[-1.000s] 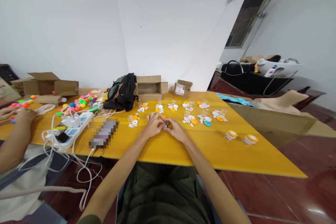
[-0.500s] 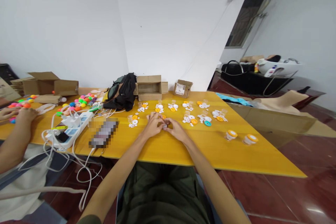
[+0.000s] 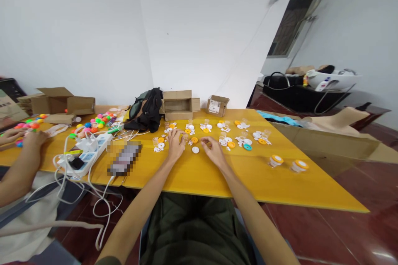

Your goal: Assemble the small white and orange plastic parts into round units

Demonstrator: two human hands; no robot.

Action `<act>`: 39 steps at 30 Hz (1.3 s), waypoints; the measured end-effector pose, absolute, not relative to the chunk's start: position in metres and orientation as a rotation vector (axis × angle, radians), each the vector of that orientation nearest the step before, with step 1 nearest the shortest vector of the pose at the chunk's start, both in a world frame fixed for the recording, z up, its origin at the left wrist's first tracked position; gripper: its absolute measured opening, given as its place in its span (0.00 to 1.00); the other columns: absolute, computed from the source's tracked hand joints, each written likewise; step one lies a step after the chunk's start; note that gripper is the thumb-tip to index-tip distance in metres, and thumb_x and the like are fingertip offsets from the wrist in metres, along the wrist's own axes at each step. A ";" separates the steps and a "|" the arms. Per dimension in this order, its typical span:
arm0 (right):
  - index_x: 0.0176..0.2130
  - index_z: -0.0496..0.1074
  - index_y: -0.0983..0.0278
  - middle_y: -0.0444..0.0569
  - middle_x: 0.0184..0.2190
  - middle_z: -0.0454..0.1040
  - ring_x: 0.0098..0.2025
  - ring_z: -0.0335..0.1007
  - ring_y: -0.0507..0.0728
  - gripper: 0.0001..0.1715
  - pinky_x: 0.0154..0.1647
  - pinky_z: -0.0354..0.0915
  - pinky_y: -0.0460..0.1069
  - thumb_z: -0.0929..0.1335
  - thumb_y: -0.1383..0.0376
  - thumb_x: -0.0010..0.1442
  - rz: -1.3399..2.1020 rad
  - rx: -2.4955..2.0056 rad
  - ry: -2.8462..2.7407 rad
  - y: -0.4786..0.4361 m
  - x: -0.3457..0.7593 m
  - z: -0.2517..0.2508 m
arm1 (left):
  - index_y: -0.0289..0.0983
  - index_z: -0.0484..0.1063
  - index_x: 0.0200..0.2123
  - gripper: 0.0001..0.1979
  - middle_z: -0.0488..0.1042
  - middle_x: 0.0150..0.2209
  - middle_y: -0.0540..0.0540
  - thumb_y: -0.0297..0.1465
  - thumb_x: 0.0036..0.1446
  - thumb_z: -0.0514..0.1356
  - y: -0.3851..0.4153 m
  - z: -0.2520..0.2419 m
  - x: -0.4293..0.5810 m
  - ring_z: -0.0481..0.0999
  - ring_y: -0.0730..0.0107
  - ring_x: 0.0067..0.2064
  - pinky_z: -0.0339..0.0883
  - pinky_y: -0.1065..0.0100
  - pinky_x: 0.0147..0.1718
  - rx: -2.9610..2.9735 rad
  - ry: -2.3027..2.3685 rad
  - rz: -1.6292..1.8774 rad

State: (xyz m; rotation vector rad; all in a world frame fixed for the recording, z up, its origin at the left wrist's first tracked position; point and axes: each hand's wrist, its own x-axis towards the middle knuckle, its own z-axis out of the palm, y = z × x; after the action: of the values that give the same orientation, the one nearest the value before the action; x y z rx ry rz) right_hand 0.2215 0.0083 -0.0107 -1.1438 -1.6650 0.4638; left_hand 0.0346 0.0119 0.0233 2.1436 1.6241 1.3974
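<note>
A small white round piece (image 3: 195, 150) lies on the table between my two hands. Just beyond it is an orange ring-shaped lid (image 3: 194, 140), with small white cut-out pieces (image 3: 190, 143) to its left. My left hand (image 3: 176, 145) reaches over the table beside these pieces, fingers stretched and apart, close to a clear cup (image 3: 185, 137). To the right of the white piece, my right hand (image 3: 213, 150) hovers with loosely curved fingers, and I see nothing in it. Part of what lies beneath the left fingers is hidden.
Similar sets of cups, lids and white pieces (image 3: 243, 141) stand in rows behind. Two orange-lidded jars (image 3: 276, 161) are at the right. A power strip (image 3: 96, 155), a blurred phone (image 3: 124, 159) and a co-worker's hand (image 3: 35, 137) are at the left.
Both hands held the white round piece together; it now lies on the table. My hands have moved apart, the left one to the left and the right one slightly right.
</note>
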 end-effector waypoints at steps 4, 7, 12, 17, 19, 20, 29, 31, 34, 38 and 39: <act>0.40 0.74 0.58 0.50 0.41 0.78 0.45 0.74 0.61 0.12 0.50 0.70 0.57 0.64 0.69 0.59 0.244 -1.148 -1.798 0.018 0.223 -0.014 | 0.43 0.74 0.39 0.12 0.74 0.43 0.44 0.21 0.56 0.58 0.016 0.019 0.033 0.69 0.53 0.51 0.63 0.54 0.50 2.073 1.649 1.352; 0.43 0.75 0.57 0.50 0.47 0.76 0.51 0.72 0.61 0.16 0.54 0.67 0.57 0.63 0.71 0.59 0.161 -1.120 -1.946 0.025 0.222 -0.017 | 0.44 0.74 0.41 0.13 0.72 0.46 0.45 0.21 0.55 0.59 0.018 0.015 0.034 0.69 0.54 0.52 0.64 0.55 0.52 2.065 1.628 1.311; 0.41 0.76 0.56 0.52 0.50 0.76 0.51 0.70 0.63 0.14 0.53 0.66 0.59 0.65 0.71 0.60 0.177 -1.149 -2.047 0.031 0.222 -0.020 | 0.44 0.72 0.48 0.19 0.70 0.51 0.44 0.21 0.56 0.57 0.024 0.006 0.031 0.69 0.56 0.56 0.63 0.55 0.57 2.090 1.486 1.251; 0.37 0.75 0.56 0.51 0.39 0.78 0.44 0.72 0.63 0.08 0.46 0.67 0.56 0.67 0.68 0.60 0.251 -1.202 -2.012 0.032 0.226 -0.021 | 0.44 0.70 0.53 0.27 0.70 0.52 0.44 0.16 0.52 0.55 0.033 -0.006 0.029 0.72 0.60 0.53 0.65 0.57 0.57 2.078 1.353 1.237; 0.34 0.74 0.56 0.51 0.36 0.77 0.42 0.72 0.63 0.06 0.45 0.67 0.55 0.68 0.67 0.60 0.280 -1.224 -1.982 0.032 0.227 -0.023 | 0.43 0.70 0.54 0.29 0.71 0.51 0.45 0.15 0.52 0.54 0.036 -0.009 0.029 0.74 0.62 0.51 0.67 0.59 0.55 2.055 1.321 1.218; 0.33 0.74 0.56 0.51 0.35 0.77 0.41 0.72 0.63 0.05 0.44 0.67 0.55 0.68 0.66 0.60 0.293 -1.227 -1.964 0.032 0.228 -0.023 | 0.43 0.70 0.54 0.29 0.72 0.50 0.45 0.15 0.51 0.54 0.037 -0.010 0.029 0.74 0.63 0.50 0.68 0.59 0.55 2.044 1.313 1.208; 0.30 0.69 0.58 0.48 0.31 0.77 0.34 0.73 0.61 0.18 0.38 0.68 0.55 0.67 0.47 0.60 0.629 -1.183 -1.641 0.028 0.229 -0.020 | 0.43 0.72 0.53 0.32 0.73 0.45 0.46 0.12 0.48 0.52 0.037 -0.009 0.028 0.76 0.66 0.45 0.71 0.62 0.50 1.999 1.306 1.169; 0.30 0.69 0.59 0.47 0.29 0.76 0.33 0.72 0.60 0.24 0.37 0.68 0.53 0.66 0.42 0.58 0.685 -1.144 -1.605 0.026 0.230 -0.018 | 0.43 0.72 0.52 0.32 0.73 0.45 0.47 0.12 0.48 0.52 0.037 -0.008 0.028 0.75 0.66 0.45 0.71 0.62 0.49 1.993 1.315 1.159; 0.29 0.69 0.59 0.47 0.28 0.75 0.33 0.71 0.60 0.29 0.37 0.68 0.53 0.65 0.37 0.56 0.733 -1.100 -1.572 0.024 0.230 -0.014 | 0.44 0.72 0.52 0.30 0.74 0.45 0.46 0.13 0.50 0.52 0.035 -0.005 0.028 0.75 0.64 0.46 0.70 0.61 0.50 1.993 1.334 1.160; 0.29 0.68 0.59 0.47 0.27 0.74 0.33 0.70 0.60 0.31 0.37 0.67 0.53 0.65 0.35 0.55 0.753 -1.075 -1.562 0.023 0.230 -0.013 | 0.44 0.72 0.51 0.23 0.73 0.50 0.45 0.18 0.56 0.54 0.027 0.003 0.031 0.71 0.59 0.54 0.63 0.57 0.57 2.052 1.386 1.203; 0.29 0.68 0.58 0.47 0.27 0.73 0.33 0.70 0.60 0.31 0.36 0.67 0.53 0.65 0.35 0.55 0.752 -1.071 -1.566 0.023 0.230 -0.012 | 0.44 0.72 0.51 0.21 0.72 0.51 0.45 0.21 0.57 0.55 0.024 0.005 0.031 0.69 0.58 0.56 0.62 0.56 0.58 2.078 1.398 1.202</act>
State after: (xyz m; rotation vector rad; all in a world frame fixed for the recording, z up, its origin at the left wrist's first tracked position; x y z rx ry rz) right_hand 0.2303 0.0228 -0.0125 -1.0712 -1.5659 0.7519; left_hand 0.0314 0.0241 0.0054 2.0777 1.3983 1.2021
